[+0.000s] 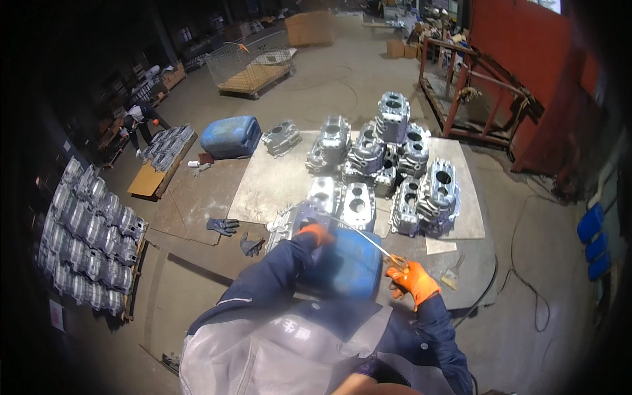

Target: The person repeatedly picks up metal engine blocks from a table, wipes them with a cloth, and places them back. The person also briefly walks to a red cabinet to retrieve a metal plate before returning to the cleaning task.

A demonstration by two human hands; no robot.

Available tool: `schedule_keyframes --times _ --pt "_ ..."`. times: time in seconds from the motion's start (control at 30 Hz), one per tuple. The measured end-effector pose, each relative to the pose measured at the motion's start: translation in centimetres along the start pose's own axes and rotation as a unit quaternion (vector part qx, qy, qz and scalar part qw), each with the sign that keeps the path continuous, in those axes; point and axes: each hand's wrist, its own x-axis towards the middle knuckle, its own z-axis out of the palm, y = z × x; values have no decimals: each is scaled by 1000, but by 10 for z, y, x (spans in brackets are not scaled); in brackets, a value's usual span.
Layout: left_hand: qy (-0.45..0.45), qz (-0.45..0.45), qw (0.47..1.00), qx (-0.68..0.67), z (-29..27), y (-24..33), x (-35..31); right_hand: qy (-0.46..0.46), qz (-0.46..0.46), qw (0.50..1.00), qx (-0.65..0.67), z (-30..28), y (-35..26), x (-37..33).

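My right hand (418, 281), in an orange glove, is closed round the near end of a long, thin, pale rod-shaped tool (368, 241). The rod slants up and left toward a silver metal casting (284, 224) at the table's near side. Against that casting is my left hand (317, 234), also in an orange glove; its fingers are smeared by motion. Just in front of me, below the left hand, stands a blue plastic drum (345, 270). Beyond it are two castings with round bores, one of them a bright casting (357, 205).
More castings (393, 118) are stacked on the table board (253, 191). Dark gloves (222, 226), another blue drum (230, 137) and a brush (451, 276) lie around. Castings on a pallet (92, 237) stand left; a co-worker (141, 115) bends farther off. A cable (490, 280) hangs at right.
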Motion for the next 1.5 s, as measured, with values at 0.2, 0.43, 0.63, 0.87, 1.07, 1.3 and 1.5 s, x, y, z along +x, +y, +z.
schedule_keyframes --times 0.2,0.43,0.63,0.87,1.07,1.3,1.5 --pt "231 46 965 -115 9 -51 9 4 -11 1000 -15 -22 21 -18" --pt "130 231 882 -390 21 -90 -19 -2 -110 984 137 -56 43 -36" --pt "140 337 895 -255 78 -109 21 86 64 994 3 -85 98 -53" --pt "56 108 891 -437 84 -148 88 -48 51 996 -50 -39 101 10" --pt "51 1 896 -441 73 -152 80 45 109 992 -53 -21 93 14" --pt "426 75 880 -195 62 -29 -55 -81 48 995 21 -35 101 4" --pt "333 14 941 59 87 19 -90 69 168 976 -122 -32 96 24"
